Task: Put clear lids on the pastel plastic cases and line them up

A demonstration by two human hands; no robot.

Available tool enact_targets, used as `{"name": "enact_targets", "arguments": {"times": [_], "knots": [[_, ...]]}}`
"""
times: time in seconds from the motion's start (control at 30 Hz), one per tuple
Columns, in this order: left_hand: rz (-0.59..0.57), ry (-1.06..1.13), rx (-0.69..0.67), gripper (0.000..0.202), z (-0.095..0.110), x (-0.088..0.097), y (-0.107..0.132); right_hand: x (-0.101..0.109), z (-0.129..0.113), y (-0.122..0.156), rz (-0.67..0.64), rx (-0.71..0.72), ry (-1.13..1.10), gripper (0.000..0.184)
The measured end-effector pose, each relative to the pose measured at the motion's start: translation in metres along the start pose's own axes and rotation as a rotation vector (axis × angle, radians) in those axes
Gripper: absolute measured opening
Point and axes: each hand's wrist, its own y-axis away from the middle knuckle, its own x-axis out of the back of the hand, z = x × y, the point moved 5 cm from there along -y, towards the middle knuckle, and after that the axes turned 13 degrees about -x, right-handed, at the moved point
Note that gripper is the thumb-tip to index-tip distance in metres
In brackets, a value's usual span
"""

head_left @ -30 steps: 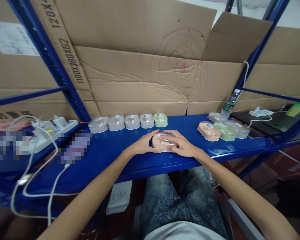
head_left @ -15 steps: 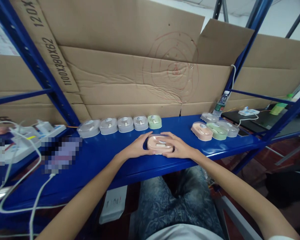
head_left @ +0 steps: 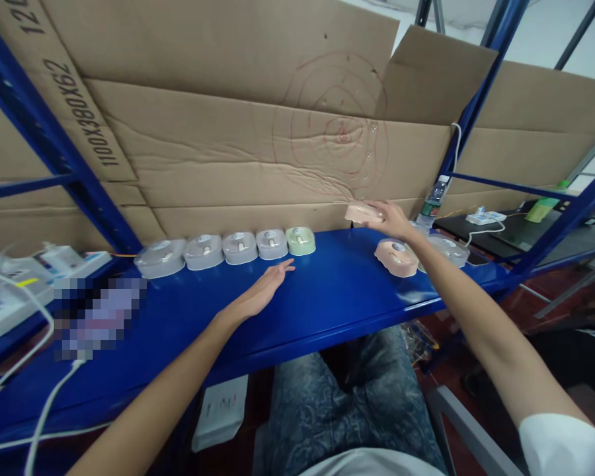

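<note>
My right hand (head_left: 394, 219) grips a pink oval plastic case (head_left: 363, 212) at its right end, raised above the back of the blue shelf (head_left: 327, 297). Below it another pink case (head_left: 396, 256) rests on the shelf. My forearm partly hides a grey case (head_left: 449, 250) and a green one beside it. My left hand (head_left: 265, 289) hovers over the shelf with fingers stretched out, holding nothing. Nearest to it are a green case (head_left: 300, 240) and a grey case (head_left: 272, 244), the right end of a row of several along the back.
A cardboard wall (head_left: 228, 132) closes off the back. At the right stands a water bottle (head_left: 432, 203). White cables (head_left: 54, 390) and a power strip (head_left: 74, 271) lie at the left, near a blurred-out purple thing (head_left: 102, 314). A blue post (head_left: 64, 145) rises there.
My right hand has lifted the pink case from between both hands, up and to the right. My left hand has let go of it and stays lower left, fingers extended.
</note>
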Motion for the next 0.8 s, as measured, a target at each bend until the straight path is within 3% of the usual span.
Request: {"name": "enact_targets", "arguments": {"times": [0.1, 0.23, 0.47, 0.8], "knots": [[-0.002, 0.027, 0.006, 0.075, -0.003, -0.001, 0.001, -0.007, 0.045, -0.029, -0.078, -0.25, 0.245, 0.07], [-0.005, 0.016, 0.002, 0.075, -0.002, -0.001, 0.002, -0.023, 0.078, -0.032, -0.121, -0.42, 0.362, 0.075], [-0.018, -0.046, 0.04, 0.079, 0.0, 0.0, 0.003, -0.047, 0.096, -0.028, -0.175, -0.542, 0.524, 0.068], [-0.031, -0.143, 0.043, 0.073, -0.002, -0.001, 0.002, -0.045, 0.109, -0.037, -0.197, -0.565, 0.566, 0.069]]}}
